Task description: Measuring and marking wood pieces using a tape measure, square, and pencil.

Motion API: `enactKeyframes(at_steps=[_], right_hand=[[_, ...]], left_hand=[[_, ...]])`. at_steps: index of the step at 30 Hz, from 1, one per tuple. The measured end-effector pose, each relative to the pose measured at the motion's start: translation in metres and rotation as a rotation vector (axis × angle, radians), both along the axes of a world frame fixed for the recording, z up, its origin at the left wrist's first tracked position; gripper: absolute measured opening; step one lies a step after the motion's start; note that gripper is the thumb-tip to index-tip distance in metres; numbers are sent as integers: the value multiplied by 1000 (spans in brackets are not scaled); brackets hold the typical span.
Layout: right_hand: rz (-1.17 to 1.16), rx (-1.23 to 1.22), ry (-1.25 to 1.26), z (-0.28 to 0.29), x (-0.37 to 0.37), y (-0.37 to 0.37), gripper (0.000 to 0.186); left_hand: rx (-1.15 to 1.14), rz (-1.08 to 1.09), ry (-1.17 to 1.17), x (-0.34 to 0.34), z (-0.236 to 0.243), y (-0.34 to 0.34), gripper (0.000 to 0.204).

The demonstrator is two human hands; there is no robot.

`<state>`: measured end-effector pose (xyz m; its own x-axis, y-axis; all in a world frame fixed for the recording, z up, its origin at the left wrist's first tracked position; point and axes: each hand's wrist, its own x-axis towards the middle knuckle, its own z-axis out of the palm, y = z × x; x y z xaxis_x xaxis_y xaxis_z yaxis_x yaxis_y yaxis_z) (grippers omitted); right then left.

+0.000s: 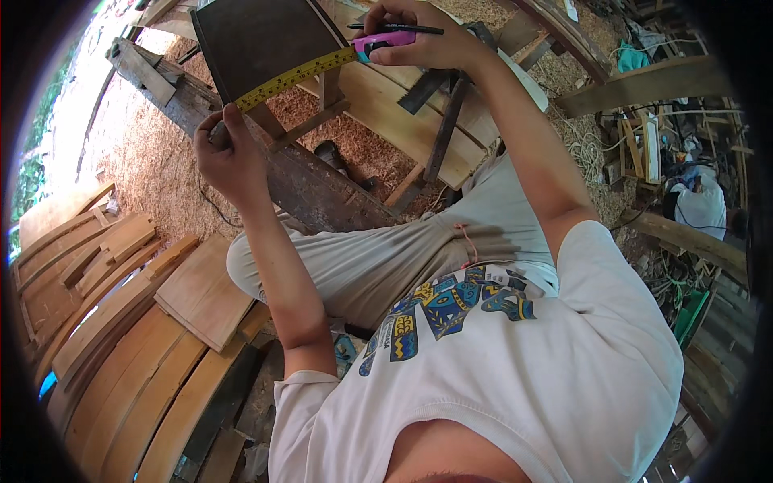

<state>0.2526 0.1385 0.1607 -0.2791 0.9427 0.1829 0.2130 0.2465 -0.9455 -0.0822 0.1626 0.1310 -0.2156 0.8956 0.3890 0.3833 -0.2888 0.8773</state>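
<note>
A dark brown rectangular panel point(266, 56) lies at the top centre, with a yellow tape point(295, 75) stretched across its near edge. My left hand point(231, 157) is closed at the panel's near-left corner, pinching the tape's end. My right hand point(423, 44) grips the pink tape measure case point(385, 43) at the panel's right side, along with a thin black pen point(419, 30). A handsaw point(423, 88) rests to the right of the panel, just below my right hand, on pale boards point(456, 157).
Stacked boards point(169, 362) fill the lower left. Wood shavings point(149, 161) cover the ground. A dark plank point(298, 181) runs beside my crossed legs point(346, 266). Timber beams point(636, 88) and coiled rope point(588, 157) are at the right, near another person point(696, 201) in white.
</note>
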Motion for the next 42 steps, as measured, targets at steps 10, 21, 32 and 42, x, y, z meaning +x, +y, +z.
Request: enactKeyframes(at_steps=[10, 21, 32, 42], right_hand=[[13, 9, -2, 5, -5, 1, 44], [-12, 62, -45, -1, -5, 2, 43], [-19, 32, -32, -3, -6, 1, 50], [-3, -2, -26, -3, -3, -1, 50]], left_hand=[[-21, 2, 11, -5, 0, 1, 36], [-2, -7, -37, -4, -2, 1, 36], [-31, -32, -51, -4, 1, -3, 35], [16, -51, -70, -1, -3, -4, 34]])
